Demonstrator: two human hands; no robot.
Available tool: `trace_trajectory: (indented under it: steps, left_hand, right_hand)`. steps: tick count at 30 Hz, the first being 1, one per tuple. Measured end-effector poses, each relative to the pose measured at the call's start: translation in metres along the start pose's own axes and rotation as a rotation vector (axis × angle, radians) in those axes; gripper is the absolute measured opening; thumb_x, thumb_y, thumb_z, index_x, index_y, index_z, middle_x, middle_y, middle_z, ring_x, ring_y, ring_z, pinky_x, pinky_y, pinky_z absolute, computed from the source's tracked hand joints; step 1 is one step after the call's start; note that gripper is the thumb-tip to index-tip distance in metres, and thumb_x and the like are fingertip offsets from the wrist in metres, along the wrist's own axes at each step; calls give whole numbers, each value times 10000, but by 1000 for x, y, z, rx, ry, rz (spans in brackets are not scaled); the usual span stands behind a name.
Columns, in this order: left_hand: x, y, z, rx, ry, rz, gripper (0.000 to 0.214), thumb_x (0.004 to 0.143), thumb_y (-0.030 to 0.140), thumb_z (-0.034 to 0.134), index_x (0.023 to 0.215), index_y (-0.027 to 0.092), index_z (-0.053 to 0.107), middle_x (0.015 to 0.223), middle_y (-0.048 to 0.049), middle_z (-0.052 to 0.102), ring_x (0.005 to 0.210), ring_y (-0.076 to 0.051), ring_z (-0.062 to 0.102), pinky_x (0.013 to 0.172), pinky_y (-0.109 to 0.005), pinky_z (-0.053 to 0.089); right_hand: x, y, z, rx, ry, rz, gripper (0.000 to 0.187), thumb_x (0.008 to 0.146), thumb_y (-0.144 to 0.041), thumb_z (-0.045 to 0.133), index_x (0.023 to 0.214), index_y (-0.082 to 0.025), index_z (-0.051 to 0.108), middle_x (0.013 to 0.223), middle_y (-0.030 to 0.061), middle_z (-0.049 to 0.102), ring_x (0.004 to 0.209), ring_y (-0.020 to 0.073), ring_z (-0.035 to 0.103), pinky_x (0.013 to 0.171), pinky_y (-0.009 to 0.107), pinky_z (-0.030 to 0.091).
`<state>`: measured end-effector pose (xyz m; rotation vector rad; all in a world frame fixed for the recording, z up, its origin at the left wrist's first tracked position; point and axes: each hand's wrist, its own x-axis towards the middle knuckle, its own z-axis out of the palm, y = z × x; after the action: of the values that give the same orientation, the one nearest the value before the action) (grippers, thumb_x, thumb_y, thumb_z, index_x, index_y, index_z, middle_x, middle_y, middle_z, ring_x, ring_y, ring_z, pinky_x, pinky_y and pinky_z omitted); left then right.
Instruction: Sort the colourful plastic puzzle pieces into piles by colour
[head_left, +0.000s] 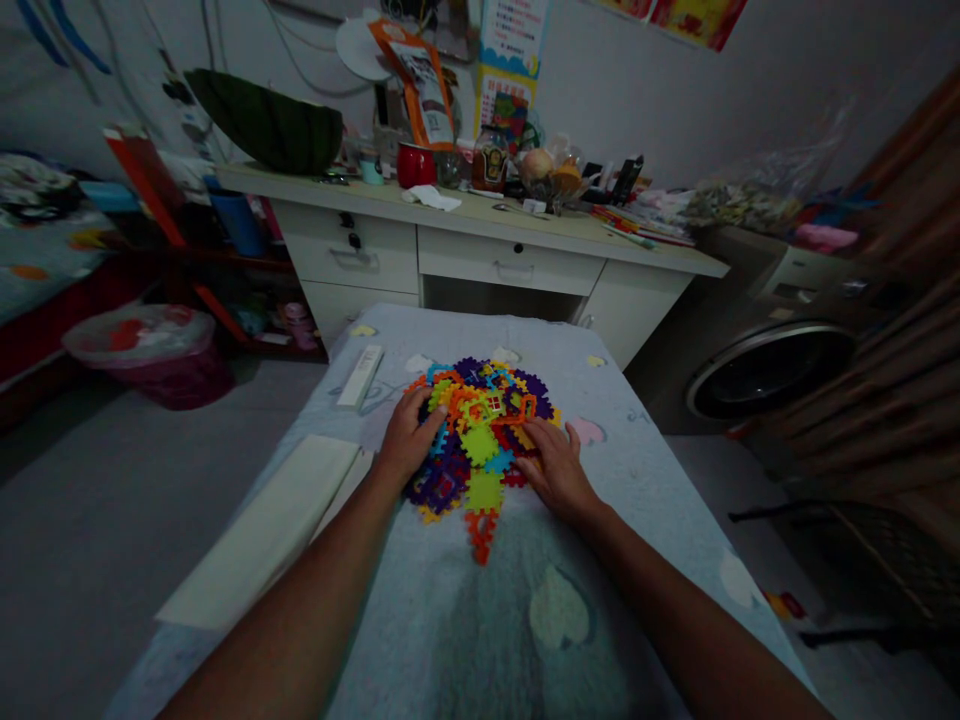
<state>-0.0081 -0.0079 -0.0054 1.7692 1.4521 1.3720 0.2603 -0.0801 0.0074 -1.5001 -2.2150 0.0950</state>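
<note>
A heap of colourful plastic interlocking puzzle pieces (484, 440), in purple, orange, yellow-green, blue and red, lies in the middle of the cloth-covered table. My left hand (405, 435) rests at the heap's left side, thumb and fingers apart, some fingertips hidden among the pieces. On the right side, my right hand (556, 465) touches the pieces with its fingers spread, close to an orange frame-shaped piece (527, 408). Two yellow-green squares run down the near side, and an orange triangular piece (481, 535) points towards me.
On the table's left lie a small white box (361, 377) and a long white flat slab (270, 525). Behind stands a desk (510, 250) with jars and packets on top. A washing machine (757, 330) is at the right, a pink waste bin (161, 365) at the left.
</note>
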Motion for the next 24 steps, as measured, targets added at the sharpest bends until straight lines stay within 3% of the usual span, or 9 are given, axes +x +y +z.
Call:
trace_trajectory:
  steps: [2,5,8,11,14,16,19,24]
  left_hand:
    - [0,1,0,40,8,20,371,852,467,541,1104,203,606,1230,-102,609,1201,-261,540,1085,-457,385]
    - [1,1,0,92,24,40,365,846,455,545,1102,204,615,1232,-107,607,1210,-271,536,1089,-464,389]
    - [1,1,1,135,32,33,397,848,443,547,1144,187,612,1259,-125,591,1229,-285,525,1095,-476,387]
    - [1,0,1,176,1,38,441,865,458,527,1188,168,599,1264,-140,587,1229,-297,523,1087,-491,389]
    - [1,0,2,204,-44,50,452,878,463,519,1213,168,586,1244,-137,603,1196,-294,543,1064,-502,401]
    - [1,1,1,206,-59,58,449,877,460,531,1225,180,580,1239,-128,612,1180,-285,553,1053,-494,408]
    - [1,1,1,201,-75,73,453,874,464,544,1232,187,576,1245,-127,614,1173,-282,557,1044,-487,413]
    - [1,0,0,193,-84,69,469,877,477,539,1246,189,569,1284,-135,592,1222,-295,530,1053,-495,403]
  right_hand:
    - [10,2,-13,59,0,-3,371,942,-439,504,1207,-209,624,1310,136,610,1255,279,520,1130,575,206]
    - [35,8,-34,169,7,1,308,940,-432,490,945,-201,694,1027,99,710,1012,239,628,994,439,403]
    - [71,16,-43,206,78,59,322,940,-413,464,901,-188,690,926,89,705,902,216,632,866,350,467]
    - [114,22,-32,128,68,186,341,921,-432,494,1035,-170,680,1091,117,687,1041,243,607,941,377,447]
    - [154,23,-10,75,-93,287,527,893,-500,539,1296,-163,572,1368,146,564,1250,293,513,1041,443,390]
    - [175,19,5,62,-188,321,631,871,-543,565,1378,-173,506,1445,149,500,1300,313,479,1064,470,369]
    - [199,13,23,87,-289,315,662,822,-519,645,1375,-181,510,1413,138,540,1266,290,524,1049,411,397]
    - [212,7,30,145,-353,119,556,761,-292,715,1283,-153,582,1274,115,645,1111,242,614,957,329,460]
